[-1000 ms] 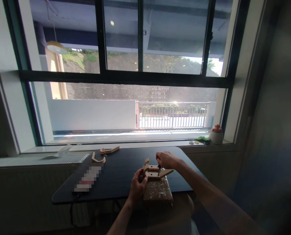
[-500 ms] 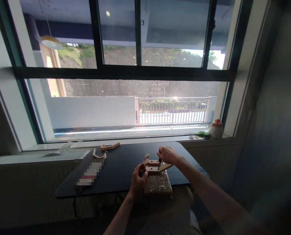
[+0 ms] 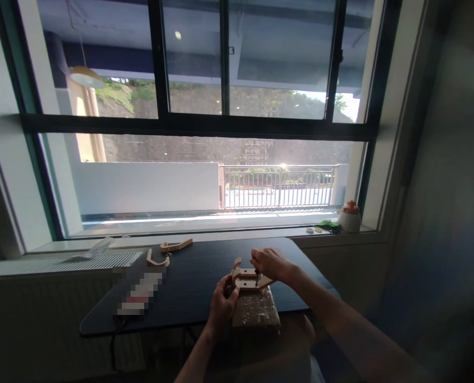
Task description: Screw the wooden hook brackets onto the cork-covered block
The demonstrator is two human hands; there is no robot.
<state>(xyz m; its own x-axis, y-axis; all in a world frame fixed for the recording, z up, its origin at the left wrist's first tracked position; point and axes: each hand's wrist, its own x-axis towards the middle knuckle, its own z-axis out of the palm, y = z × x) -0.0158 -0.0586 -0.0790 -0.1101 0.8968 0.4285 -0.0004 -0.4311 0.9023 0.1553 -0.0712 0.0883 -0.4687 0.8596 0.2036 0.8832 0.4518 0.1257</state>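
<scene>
My left hand (image 3: pixel 221 306) is closed on the near left end of a light wooden piece (image 3: pixel 245 277) that rests on a speckled brown block (image 3: pixel 256 309) at the front edge of a dark table (image 3: pixel 189 284). My right hand (image 3: pixel 269 262) is closed on a small dark tool (image 3: pixel 256 275) that stands upright with its tip on the wooden piece.
Two curved wooden parts (image 3: pixel 176 246) (image 3: pixel 157 260) lie at the table's far left, with a flat blurred packet (image 3: pixel 139 292) in front of them. A clear bag (image 3: pixel 97 247) lies on the sill. A small round pot (image 3: pixel 349 217) stands at the sill's right end under a large window.
Only the camera view has shifted a little. Both hands stay on the wooden piece and the tool, with the right hand barely moved.
</scene>
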